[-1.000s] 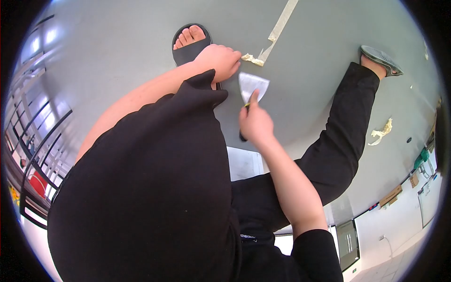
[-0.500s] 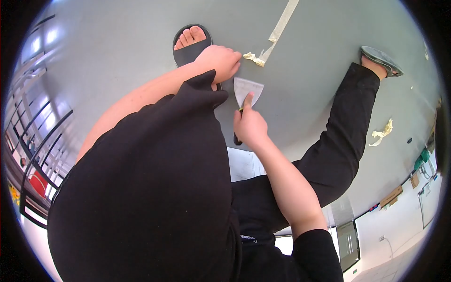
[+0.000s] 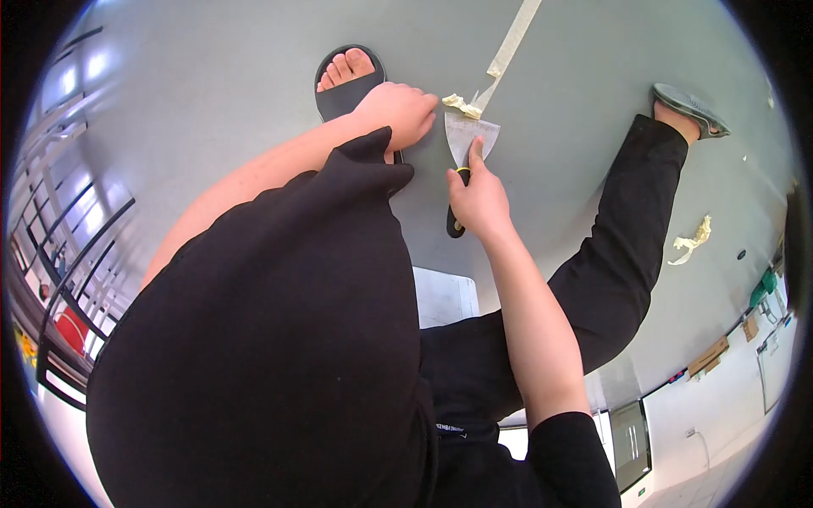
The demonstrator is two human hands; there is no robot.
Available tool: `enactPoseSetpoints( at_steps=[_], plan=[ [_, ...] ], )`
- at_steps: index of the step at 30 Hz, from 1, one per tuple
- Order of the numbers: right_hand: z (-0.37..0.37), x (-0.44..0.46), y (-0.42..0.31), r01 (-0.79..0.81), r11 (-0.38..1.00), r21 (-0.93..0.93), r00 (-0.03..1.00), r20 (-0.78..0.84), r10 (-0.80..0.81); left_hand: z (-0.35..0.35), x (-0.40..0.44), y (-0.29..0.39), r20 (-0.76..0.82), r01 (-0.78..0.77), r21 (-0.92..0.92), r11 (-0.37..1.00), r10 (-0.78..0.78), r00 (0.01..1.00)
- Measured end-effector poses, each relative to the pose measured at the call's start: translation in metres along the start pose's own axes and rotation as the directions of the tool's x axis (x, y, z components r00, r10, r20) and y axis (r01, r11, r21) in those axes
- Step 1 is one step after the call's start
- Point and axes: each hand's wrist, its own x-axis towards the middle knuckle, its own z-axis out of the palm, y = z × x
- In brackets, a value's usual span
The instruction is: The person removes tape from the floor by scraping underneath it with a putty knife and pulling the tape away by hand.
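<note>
In my right hand [image 3: 481, 199] is a scraper [image 3: 460, 134] with a wide metal blade and a black handle, my index finger stretched along the blade. The blade edge meets the near end of a pale tape strip [image 3: 512, 42] on the grey floor. Crumpled, peeled tape [image 3: 462, 106] lies at that end, just beyond the blade. My left hand [image 3: 398, 112] is closed near my sandalled foot [image 3: 350, 76], its fingertips close to the crumpled tape. Whether anything is inside those curled fingers is hidden.
Another crumpled tape scrap [image 3: 694, 240] lies on the floor at right, beyond my bent leg [image 3: 622, 245]. A white seat [image 3: 447, 296] shows beneath me. Black metal railings [image 3: 80, 279] stand at far left, and cardboard [image 3: 708, 357] lies by the wall at lower right.
My right hand has moved forward and slightly right with the scraper, bringing its blade up to the tape's end. My left hand has hardly moved.
</note>
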Motion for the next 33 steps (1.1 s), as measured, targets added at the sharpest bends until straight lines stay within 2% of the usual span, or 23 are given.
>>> enactPoseSetpoints(
  at_steps=[2, 4, 5, 8, 10, 11, 13, 15, 16, 17, 19, 21, 22, 23, 25, 27, 29, 31, 33],
  plan=[
    [0.004, -0.004, 0.003, 0.011, 0.999, 0.036, 1.0, -0.009, -0.011, 0.001, 0.001, 0.002, -0.011, -0.009, -0.008, 1.0, 0.009, 1.0],
    [0.017, -0.014, 0.0, -0.016, 0.992, -0.126, 0.999, 0.05, 0.023, 0.0, 0.003, 0.002, 0.03, 0.018, 0.026, 0.999, -0.019, 0.999],
    [0.022, -0.022, -0.007, -0.027, 0.98, -0.197, 0.986, 0.156, 0.058, 0.0, 0.003, 0.002, 0.027, 0.018, 0.027, 0.999, -0.019, 0.999],
    [0.02, -0.024, -0.014, -0.04, 0.979, -0.201, 0.966, 0.244, 0.09, 0.001, 0.001, 0.001, 0.025, 0.021, 0.022, 1.0, -0.022, 0.999],
    [0.005, -0.001, -0.002, -0.021, 1.0, -0.018, 0.997, -0.071, 0.02, -0.001, 0.001, 0.0, -0.001, 0.001, 0.009, 1.0, -0.001, 1.0],
    [-0.01, 0.001, -0.003, -0.061, 0.992, 0.108, 0.998, 0.029, 0.058, -0.001, 0.0, 0.0, 0.001, 0.001, 0.011, 1.0, -0.001, 1.0],
    [-0.013, -0.004, -0.004, -0.047, 0.991, 0.126, 0.999, 0.006, 0.046, 0.0, 0.001, 0.0, -0.007, -0.008, 0.005, 1.0, 0.008, 1.0],
    [0.006, -0.01, -0.001, 0.013, 0.998, -0.069, 1.0, -0.013, -0.014, 0.001, 0.002, 0.002, 0.003, 0.008, 0.017, 1.0, -0.008, 1.0],
    [0.015, -0.018, -0.005, -0.012, 0.984, -0.18, 0.995, 0.099, 0.03, 0.001, 0.003, 0.002, 0.018, 0.026, 0.03, 0.999, -0.026, 0.999],
    [0.021, -0.026, -0.01, 0.015, 0.98, -0.198, 0.984, 0.175, 0.02, 0.001, 0.004, 0.002, 0.018, 0.026, 0.03, 0.999, -0.026, 0.999],
    [0.022, -0.026, -0.017, 0.01, 0.977, -0.213, 0.974, 0.225, 0.039, 0.001, 0.001, 0.0, 0.015, -0.002, 0.016, 1.0, 0.002, 1.0],
    [0.01, -0.004, -0.013, -0.027, 0.998, -0.054, 1.0, -0.016, 0.026, 0.001, 0.001, 0.0, 0.019, 0.007, 0.013, 1.0, -0.008, 1.0],
    [-0.009, 0.004, -0.008, -0.073, 0.996, 0.046, 0.995, 0.068, 0.07, 0.0, 0.001, -0.001, 0.016, 0.009, 0.009, 1.0, -0.009, 1.0],
    [-0.01, 0.003, -0.006, -0.041, 0.997, 0.06, 0.999, 0.038, 0.039, 0.001, 0.001, -0.002, 0.018, 0.006, 0.012, 1.0, -0.007, 1.0],
    [-0.007, -0.003, -0.005, -0.033, 0.999, 0.014, 0.999, 0.022, 0.033, 0.003, 0.001, -0.001, -0.012, -0.006, 0.007, 1.0, 0.006, 1.0],
    [0.011, -0.012, -0.006, -0.014, 0.984, -0.179, 0.998, 0.063, 0.026, 0.002, 0.004, 0.0, 0.016, 0.008, 0.014, 1.0, -0.009, 1.0],
    [0.026, -0.029, -0.017, 0.035, 0.965, -0.26, 0.972, 0.232, 0.027, -0.001, 0.004, 0.002, 0.051, 0.029, 0.024, 0.999, -0.03, 0.998],
    [0.031, -0.028, -0.015, 0.078, 0.97, -0.229, 0.975, 0.22, -0.027, -0.003, 0.002, 0.002, 0.056, 0.024, -0.003, 1.0, -0.024, 0.998],
    [0.016, 0.0, -0.01, -0.013, 0.989, -0.145, 1.0, -0.026, 0.009, -0.003, 0.0, 0.001, 0.032, 0.018, -0.013, 1.0, -0.018, 0.999]
  ],
)
